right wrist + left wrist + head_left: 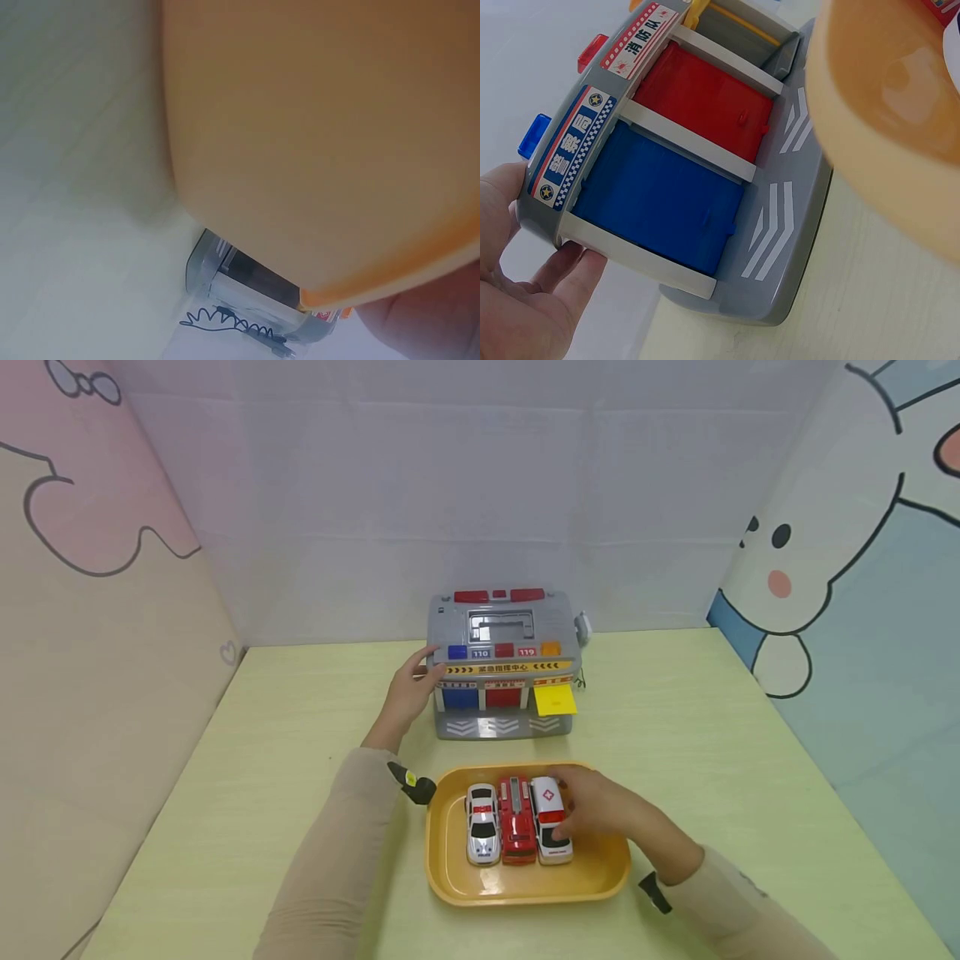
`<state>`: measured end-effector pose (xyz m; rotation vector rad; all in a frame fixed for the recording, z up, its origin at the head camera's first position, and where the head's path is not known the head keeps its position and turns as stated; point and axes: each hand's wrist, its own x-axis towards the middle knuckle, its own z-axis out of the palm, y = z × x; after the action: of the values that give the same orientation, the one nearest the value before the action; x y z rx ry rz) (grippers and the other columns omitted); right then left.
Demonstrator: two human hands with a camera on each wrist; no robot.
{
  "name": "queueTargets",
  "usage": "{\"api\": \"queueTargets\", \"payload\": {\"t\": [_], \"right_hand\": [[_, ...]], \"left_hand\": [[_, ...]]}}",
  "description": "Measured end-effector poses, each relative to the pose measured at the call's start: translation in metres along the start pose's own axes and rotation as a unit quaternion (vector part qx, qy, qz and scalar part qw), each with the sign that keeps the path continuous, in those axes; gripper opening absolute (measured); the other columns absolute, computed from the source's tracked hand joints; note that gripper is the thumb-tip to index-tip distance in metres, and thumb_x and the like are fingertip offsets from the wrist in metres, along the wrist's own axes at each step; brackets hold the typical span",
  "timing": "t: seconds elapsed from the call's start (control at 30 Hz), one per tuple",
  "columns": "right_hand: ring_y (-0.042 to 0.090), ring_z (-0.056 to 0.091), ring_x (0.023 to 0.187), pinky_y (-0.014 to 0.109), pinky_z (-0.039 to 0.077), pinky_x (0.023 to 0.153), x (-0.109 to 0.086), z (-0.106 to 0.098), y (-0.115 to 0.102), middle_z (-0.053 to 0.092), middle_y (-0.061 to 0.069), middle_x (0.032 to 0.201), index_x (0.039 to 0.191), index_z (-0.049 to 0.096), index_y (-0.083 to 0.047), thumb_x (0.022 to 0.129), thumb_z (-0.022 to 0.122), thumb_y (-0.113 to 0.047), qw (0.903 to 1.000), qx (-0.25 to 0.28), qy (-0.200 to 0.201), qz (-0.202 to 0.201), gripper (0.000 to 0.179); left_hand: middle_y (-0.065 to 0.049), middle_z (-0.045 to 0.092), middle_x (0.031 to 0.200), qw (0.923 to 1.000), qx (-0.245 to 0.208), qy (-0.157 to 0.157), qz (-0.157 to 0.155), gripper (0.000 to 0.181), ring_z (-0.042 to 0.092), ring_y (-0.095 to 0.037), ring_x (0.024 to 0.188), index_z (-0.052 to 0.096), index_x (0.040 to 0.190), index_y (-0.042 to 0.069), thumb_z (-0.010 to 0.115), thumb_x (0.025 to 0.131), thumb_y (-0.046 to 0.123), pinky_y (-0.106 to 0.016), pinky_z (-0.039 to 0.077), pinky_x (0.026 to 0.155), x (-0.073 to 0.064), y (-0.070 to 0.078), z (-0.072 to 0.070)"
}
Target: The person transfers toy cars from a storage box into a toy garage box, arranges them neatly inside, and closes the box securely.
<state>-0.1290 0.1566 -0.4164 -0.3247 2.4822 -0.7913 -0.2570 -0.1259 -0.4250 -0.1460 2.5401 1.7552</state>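
A grey toy emergency station (504, 670) stands on the table with blue and red doors closed and a yellow door (555, 700) swung up. My left hand (405, 697) holds its left roof corner, fingers at the roof edge beside the blue door (660, 199). In front of the station is a yellow tray (525, 897) with three toy vehicles side by side. My right hand (603, 802) grips the white toy ambulance (549, 797) at the right of the row. Beside it lie a red fire truck (517, 822) and a white police car (483, 828). The tray wall (315, 150) hides most of the right wrist view.
A coiled dark cord (232, 322) hangs at the station's right side, near a white handset-like piece (583, 629). The pale table (315, 710) meets a white cloth wall (360, 510) behind. Printed cartoon panels (862, 610) flank it on both sides.
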Motion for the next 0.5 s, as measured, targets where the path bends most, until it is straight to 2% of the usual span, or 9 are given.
{"api": "queueTargets", "payload": {"t": [0.27,0.5], "right_hand": [[0.020,0.055,0.096,0.042,0.053,0.087,-0.0004,0.0048,0.0029,0.059,0.002,0.107,0.123,0.055,-0.007,0.066,0.092,-0.014,0.9995,-0.025,0.003,-0.017,0.067],[0.020,0.056,0.095,0.044,0.053,0.087,-0.0029,0.0059,0.0023,0.060,0.003,0.107,0.128,0.051,-0.008,0.068,0.090,-0.014,0.9997,-0.023,-0.007,-0.005,0.072]], "left_hand": [[-0.015,0.046,0.137,1.0000,-0.004,-0.004,0.003,0.052,0.048,-0.031,0.124,0.041,0.149,0.028,0.055,0.100,0.040,-0.044,0.045,0.099,0.0000,0.0000,-0.0008],[-0.015,0.046,0.137,1.0000,-0.002,-0.001,-0.001,0.052,0.048,-0.031,0.124,0.041,0.149,0.028,0.055,0.100,0.040,-0.044,0.045,0.099,-0.0003,0.0008,-0.0003]]}}
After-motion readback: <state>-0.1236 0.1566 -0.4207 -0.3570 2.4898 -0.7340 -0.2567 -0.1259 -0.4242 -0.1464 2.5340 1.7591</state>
